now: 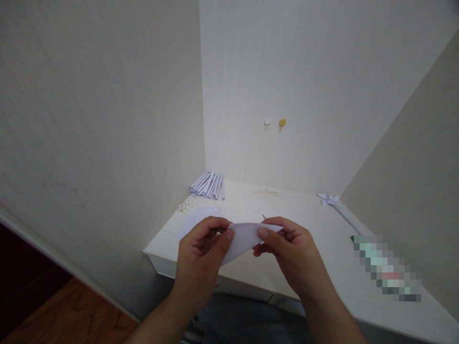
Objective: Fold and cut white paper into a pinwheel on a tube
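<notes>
Both my hands hold a folded sheet of white paper (243, 239) just above the near edge of a white table (287, 267). My left hand (202, 253) pinches its left end, thumb on top. My right hand (287, 248) pinches its right end, thumb pressed on the fold. The paper tapers to a point at lower left. More white paper (195, 217) lies flat on the table behind my left hand.
A bundle of rolled white paper sticks (208, 185) lies in the table's far left corner, with small pale bits (185, 206) in front of it. A white paper pinwheel on a rolled stick (335, 203) lies at right. Two pins (275, 123) stick in the wall. Walls enclose the table.
</notes>
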Available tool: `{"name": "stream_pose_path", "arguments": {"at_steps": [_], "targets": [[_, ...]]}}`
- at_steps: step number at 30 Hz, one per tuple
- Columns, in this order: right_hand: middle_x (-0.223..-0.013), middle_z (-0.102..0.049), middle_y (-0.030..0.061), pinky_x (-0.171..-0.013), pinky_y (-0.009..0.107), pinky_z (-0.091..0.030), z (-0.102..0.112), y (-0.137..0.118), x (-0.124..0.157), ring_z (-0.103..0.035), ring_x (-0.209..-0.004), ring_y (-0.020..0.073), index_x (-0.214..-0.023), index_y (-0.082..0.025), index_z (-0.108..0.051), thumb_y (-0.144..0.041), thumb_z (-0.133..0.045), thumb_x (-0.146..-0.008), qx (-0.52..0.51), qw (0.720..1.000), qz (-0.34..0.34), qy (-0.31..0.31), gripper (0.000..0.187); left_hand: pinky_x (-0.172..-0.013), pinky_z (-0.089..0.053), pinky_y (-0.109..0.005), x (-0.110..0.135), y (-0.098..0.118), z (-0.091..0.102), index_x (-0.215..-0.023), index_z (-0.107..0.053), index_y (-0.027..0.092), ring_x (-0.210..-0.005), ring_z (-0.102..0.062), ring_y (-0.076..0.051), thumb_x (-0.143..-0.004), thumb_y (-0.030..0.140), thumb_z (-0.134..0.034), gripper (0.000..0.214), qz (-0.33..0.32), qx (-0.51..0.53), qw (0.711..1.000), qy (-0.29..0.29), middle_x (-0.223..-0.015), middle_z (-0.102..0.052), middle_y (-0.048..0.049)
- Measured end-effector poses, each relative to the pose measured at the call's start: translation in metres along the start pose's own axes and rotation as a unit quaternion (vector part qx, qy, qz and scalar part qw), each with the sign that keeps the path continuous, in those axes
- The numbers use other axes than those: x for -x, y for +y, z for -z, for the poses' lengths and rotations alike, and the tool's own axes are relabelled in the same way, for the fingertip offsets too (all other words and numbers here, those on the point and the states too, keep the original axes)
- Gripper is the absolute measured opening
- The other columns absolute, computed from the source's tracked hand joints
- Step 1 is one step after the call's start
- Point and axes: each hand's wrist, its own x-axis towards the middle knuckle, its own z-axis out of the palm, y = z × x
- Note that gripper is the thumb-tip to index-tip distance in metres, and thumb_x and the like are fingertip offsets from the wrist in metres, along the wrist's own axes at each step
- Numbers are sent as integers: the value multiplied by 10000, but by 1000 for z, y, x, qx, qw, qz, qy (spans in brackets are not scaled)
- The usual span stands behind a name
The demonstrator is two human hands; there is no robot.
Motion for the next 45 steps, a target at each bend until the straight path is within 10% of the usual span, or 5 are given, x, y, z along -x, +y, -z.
{"name": "stream_pose_path", "arguments": {"at_steps": [24, 32, 45], "targets": [[-655, -685, 10, -517, 245, -425, 7, -7, 3, -542, -591, 128, -761, -223, -793, -338, -887, -683, 101, 990, 85, 51, 168, -567, -470, -199, -2, 3, -5, -815, -731, 178, -664, -598, -128, -728, 248, -804, 133, -4, -4, 1000, -16, -742, -681, -11], [-694, -719, 10, -589, 238, -488, 5, -10, 2, -598, -638, 127, -756, -223, -792, -284, -870, -699, 83, 994, 75, 17, 115, -651, -444, -228, -5, 5, 2, -817, -742, 203, -727, -568, -133, -844, 247, -728, 54, -40, -96, 988, -114, -745, -643, 2], [-785, -744, 18, -707, 272, -528, 11, -3, -3, -644, -737, 150, -776, -223, -793, -319, -791, -812, 87, 991, 105, 16, 102, -726, -439, -255, 6, -16, -1, -817, -685, 222, -777, -561, -141, -880, 230, -681, 64, -83, -132, 983, -95, -783, -611, 20]]}}
